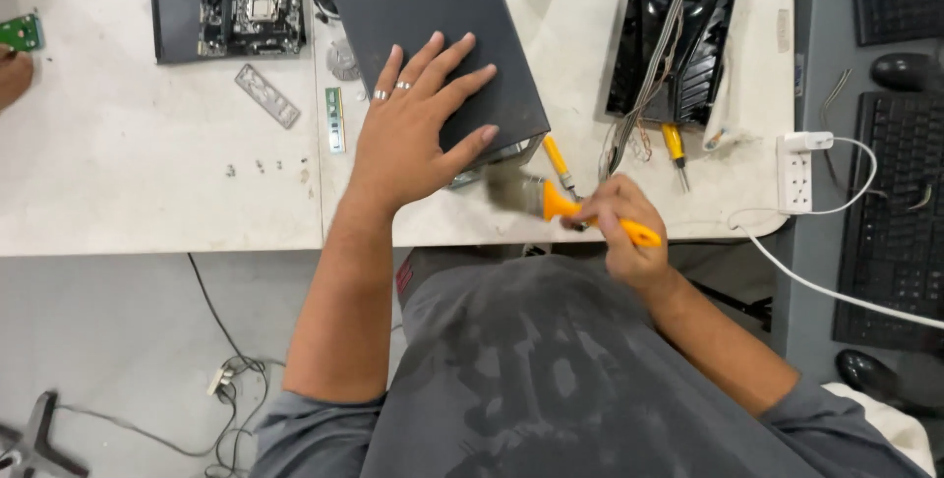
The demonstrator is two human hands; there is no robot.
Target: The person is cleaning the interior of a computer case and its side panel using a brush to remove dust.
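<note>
Nearest us, our right hand (621,227) is clenched round the orange handle of a paintbrush (570,208), at the table's near edge (197,242). The brush's long axis runs roughly left-right, tilted slightly; handle end points right toward us, bristles point left at the near corner of the dark computer case panel (433,35). The bristles are motion-blurred, so we can't tell whether they touch the case.

Our left hand (418,119) lies flat, fingers spread, on that panel, pressing, gripping nothing. The case's far end is cut off by the frame top, and its underside is hidden.

Open room: bare tabletop to the left of the case, with a few small screws (258,167), a memory stick (334,119) and a metal I/O plate (266,95) on it. The right side is tight: two yellow-handled screwdrivers (675,149) lie just beside the brush, and a white power strip (795,178) sits at the table's right edge.

Farther out: a motherboard (252,8) on a dark panel at left, and a black front bezel with a loose cable bundle (678,30) at right, its top cut off. Another person's hand (14,70) is at the far left edge, mostly out of frame.
</note>
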